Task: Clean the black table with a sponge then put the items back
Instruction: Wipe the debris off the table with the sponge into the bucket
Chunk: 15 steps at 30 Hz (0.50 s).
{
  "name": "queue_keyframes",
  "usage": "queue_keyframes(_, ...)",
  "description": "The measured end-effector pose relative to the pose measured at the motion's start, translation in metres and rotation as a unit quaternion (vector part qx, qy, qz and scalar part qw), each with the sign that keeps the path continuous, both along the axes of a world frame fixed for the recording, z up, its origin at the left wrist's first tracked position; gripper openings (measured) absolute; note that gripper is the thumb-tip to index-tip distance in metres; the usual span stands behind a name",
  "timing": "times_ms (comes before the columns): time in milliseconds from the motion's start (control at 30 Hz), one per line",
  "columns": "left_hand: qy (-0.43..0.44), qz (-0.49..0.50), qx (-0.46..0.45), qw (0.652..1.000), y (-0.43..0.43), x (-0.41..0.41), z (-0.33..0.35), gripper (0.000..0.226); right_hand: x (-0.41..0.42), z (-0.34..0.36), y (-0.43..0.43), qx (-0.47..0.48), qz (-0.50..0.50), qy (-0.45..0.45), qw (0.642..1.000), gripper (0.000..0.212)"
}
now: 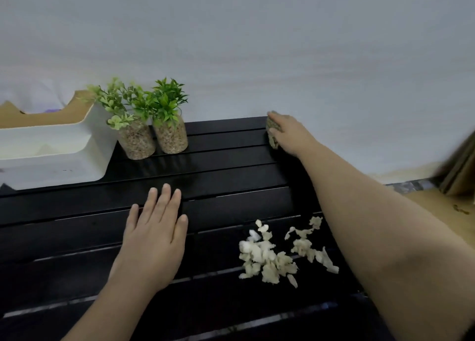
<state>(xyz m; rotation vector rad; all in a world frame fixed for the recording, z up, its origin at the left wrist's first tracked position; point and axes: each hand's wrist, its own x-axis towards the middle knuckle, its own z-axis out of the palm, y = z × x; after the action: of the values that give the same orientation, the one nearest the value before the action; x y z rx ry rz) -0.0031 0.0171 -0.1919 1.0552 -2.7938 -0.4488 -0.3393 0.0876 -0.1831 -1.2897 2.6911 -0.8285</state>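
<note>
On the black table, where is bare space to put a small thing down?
Bare slats lie between the plant pots and the right hand gripping the sponge, and left of the flat left hand, in front of the white container. Crowded: far left corner; pale scraps near right.

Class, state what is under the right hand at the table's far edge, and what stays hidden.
Under the right hand a greenish-tan sponge shows at its left side, on the black table. The hand covers most of the sponge and the table surface beneath it.
</note>
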Motion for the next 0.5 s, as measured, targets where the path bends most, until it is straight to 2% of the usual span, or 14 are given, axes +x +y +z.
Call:
queue_keyframes(67,0.0,0.001,0.0,1.0,0.0,0.0,-0.001,0.053,0.001,-0.005,-0.033,0.049,-0.009,0.015,0.999,0.044)
queue_keyframes(233,0.008,0.0,-0.004,1.0,-0.002,0.001,-0.003,0.064,0.072,-0.002,-0.091,0.065,0.158,0.033,0.985,0.053)
queue_keyframes(367,0.013,0.0,-0.002,1.0,-0.002,0.002,-0.003,0.064,0.079,0.0,-0.065,0.038,0.234,0.023,0.971,0.049)
queue_keyframes(500,0.012,-0.002,0.008,1.0,-0.002,0.001,-0.001,0.054,0.094,0.008,-0.011,0.057,0.308,-0.009,0.95,0.05)
